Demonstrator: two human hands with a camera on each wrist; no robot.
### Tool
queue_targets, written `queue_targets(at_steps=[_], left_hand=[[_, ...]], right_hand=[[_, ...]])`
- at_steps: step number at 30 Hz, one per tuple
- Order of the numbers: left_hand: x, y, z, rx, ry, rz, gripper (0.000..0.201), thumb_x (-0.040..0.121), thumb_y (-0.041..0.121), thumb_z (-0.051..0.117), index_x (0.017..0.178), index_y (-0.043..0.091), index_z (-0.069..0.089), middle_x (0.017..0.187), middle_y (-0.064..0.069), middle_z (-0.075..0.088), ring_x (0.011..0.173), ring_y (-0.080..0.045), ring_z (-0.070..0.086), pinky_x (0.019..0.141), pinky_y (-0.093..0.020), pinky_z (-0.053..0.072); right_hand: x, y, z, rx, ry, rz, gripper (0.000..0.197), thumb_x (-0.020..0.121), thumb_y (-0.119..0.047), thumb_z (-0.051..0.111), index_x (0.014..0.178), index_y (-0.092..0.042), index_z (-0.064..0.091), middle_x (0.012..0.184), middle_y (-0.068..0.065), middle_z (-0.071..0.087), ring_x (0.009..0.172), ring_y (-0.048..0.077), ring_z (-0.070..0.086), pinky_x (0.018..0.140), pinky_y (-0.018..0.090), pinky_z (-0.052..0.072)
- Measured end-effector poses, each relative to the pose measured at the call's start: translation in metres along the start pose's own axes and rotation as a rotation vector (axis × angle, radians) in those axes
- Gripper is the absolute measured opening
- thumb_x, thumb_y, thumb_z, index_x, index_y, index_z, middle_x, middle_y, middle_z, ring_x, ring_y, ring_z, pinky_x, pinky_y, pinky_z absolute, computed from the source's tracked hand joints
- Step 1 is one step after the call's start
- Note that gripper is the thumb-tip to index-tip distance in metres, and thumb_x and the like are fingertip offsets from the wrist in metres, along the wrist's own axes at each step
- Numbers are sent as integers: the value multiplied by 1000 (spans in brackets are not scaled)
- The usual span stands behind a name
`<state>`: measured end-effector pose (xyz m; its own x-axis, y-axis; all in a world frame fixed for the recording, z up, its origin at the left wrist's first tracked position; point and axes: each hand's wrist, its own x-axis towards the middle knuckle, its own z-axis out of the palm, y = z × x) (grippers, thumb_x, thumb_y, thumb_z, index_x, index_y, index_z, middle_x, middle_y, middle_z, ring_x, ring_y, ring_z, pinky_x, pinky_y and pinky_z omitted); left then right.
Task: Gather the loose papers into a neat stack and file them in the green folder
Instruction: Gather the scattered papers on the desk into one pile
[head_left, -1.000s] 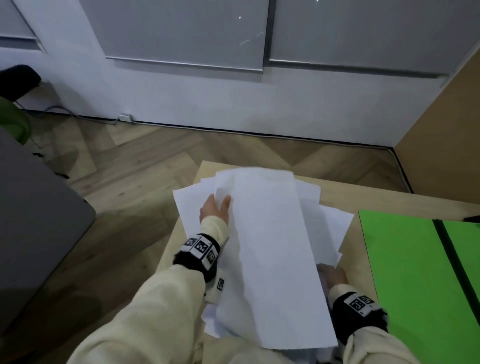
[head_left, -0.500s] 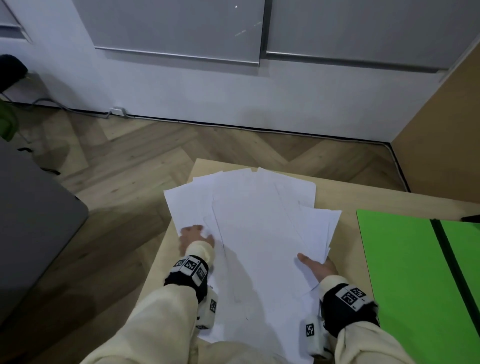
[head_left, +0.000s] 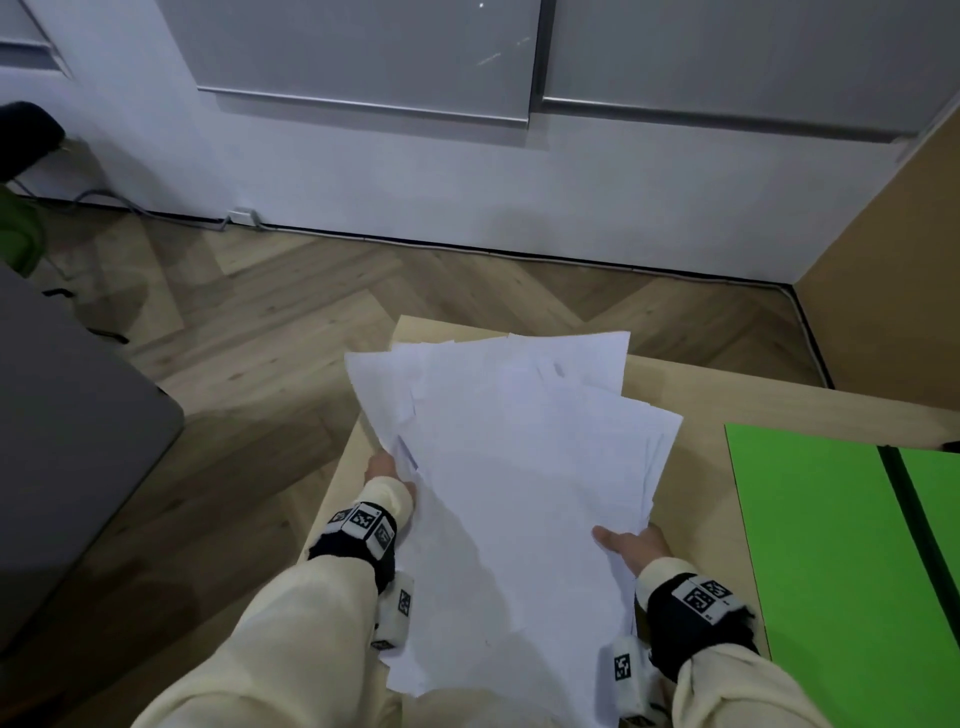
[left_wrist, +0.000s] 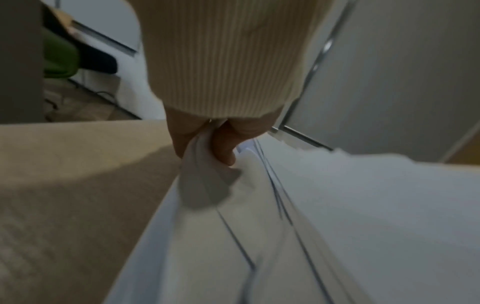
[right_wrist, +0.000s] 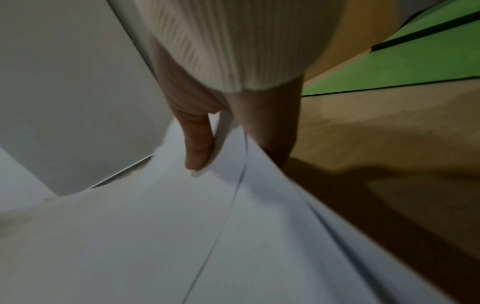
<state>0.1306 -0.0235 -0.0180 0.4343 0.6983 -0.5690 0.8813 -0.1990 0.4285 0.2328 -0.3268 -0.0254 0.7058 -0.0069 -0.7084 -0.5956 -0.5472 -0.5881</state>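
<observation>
White papers pinched at opposite edges by left hand and right hand.

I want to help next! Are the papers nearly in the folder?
Not yet. Done: the papers are gathered into one bunch. In hand: the left hand and right hand pinch its sides, edges uneven. Left: squaring them and filing them in the green folder, lying open beside them.
</observation>
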Motion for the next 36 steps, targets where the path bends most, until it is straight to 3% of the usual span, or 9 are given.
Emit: queue_targets(at_steps=[4,6,9,12,15,21,26,32,36], left_hand=[[0,-12,-7,110,-94,20,50,86,12,60,132,0,44,131,-19,55,104,-26,60,55,-12,35],[-4,-13,-7,-44,-140,-31,54,90,23,55,139,8,36,139,-13,49,102,-19,56,72,-11,44],[-11,-8,-10,-127,-55,-122,57,85,26,61,136,11,41,140,-13,47,123,-31,51,106,-38,42],[-3,-7,-7,-132,172,-136,51,83,34,61,122,2,52,133,-20,45,120,-38,50,104,-44,42],[-14,3,2,-160,176,-135,51,89,34,53,124,-3,47,134,-20,37,116,-40,51,100,-46,43],[-16,16,7,-399,-37,-192,65,83,37,62,131,0,38,132,-18,49,122,-42,49,98,-49,41],[-6,-18,9,-590,-181,-109,76,53,20,87,120,1,57,118,-15,65,102,-35,64,82,-40,53],[-7,-66,5,-1157,-401,-121,66,58,6,79,120,-3,57,114,-26,66,99,-38,65,102,-54,44],[-18,-81,6,-1311,-465,-155,38,82,16,60,116,1,58,94,-17,75,84,-32,73,87,-50,53]], right_hand=[[7,7,-21,84,72,-7,67,75,-15,76,129,9,45,129,16,54,124,36,50,102,39,37],[5,9,-30,104,117,-19,55,80,-11,70,127,8,49,133,21,54,123,36,51,101,39,38],[1,7,-29,61,120,-11,64,80,-13,72,133,9,43,139,20,48,128,35,47,106,39,36],[-3,4,-17,-50,84,17,95,75,-21,76,145,5,17,153,16,26,140,31,31,114,39,27],[-9,-5,0,-138,68,-49,104,74,-26,76,147,3,8,157,14,15,144,29,20,117,37,19],[-18,-21,26,-148,-12,-26,101,73,-22,78,145,8,13,155,18,20,143,28,24,114,32,19],[-25,-15,31,-104,54,-117,96,73,-17,78,146,1,18,154,13,24,143,27,25,115,32,19],[-32,-10,33,-38,99,-161,98,71,-21,79,147,-2,19,155,11,23,144,26,22,117,34,16],[-28,-15,37,-16,82,-107,99,70,-24,80,145,1,21,154,13,27,141,28,28,117,36,22]])
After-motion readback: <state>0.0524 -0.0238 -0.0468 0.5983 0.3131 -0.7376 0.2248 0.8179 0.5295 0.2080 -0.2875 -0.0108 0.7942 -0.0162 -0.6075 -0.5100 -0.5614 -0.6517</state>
